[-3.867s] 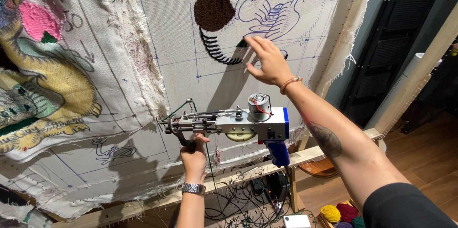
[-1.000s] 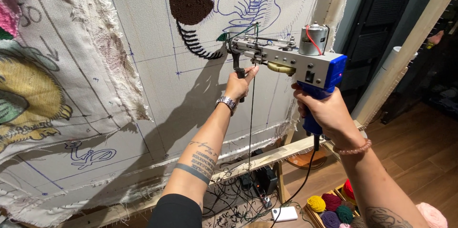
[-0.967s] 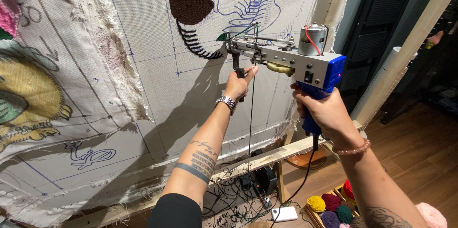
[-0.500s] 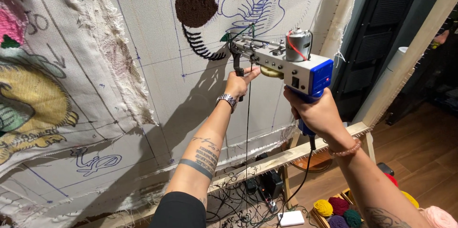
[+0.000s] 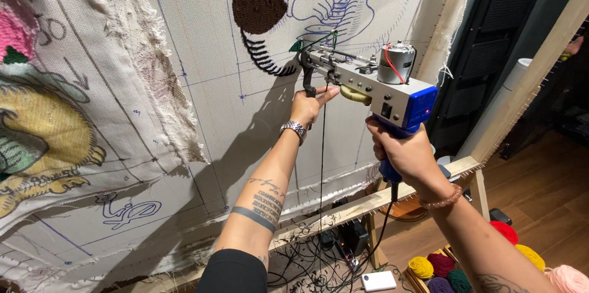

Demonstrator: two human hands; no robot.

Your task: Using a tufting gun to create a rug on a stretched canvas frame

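While the right hand (image 5: pixel 402 152) clenched the tufting gun (image 5: pixel 374 81) handle, the left hand (image 5: pixel 307 106) grasped its front grip at 12 o'clock against the cloth (image 5: pixel 202 115).

You are working in even, fairly bright indoor light that falls from above and behind you toward the stretched cloth (image 5: pixel 184 146). It throws a broad, soft shadow of your left arm and the tufting gun (image 5: pixel 368 81) onto the cloth, just below and left of your left hand (image 5: pixel 308 107). The gun's metal motor housing shows small highlights, no harsh glare. The far right, with the dark folded panel (image 5: pixel 491 53) and the floor, is much dimmer. Focus is sharp at the centre; straight wooden beams bow slightly toward the edges.
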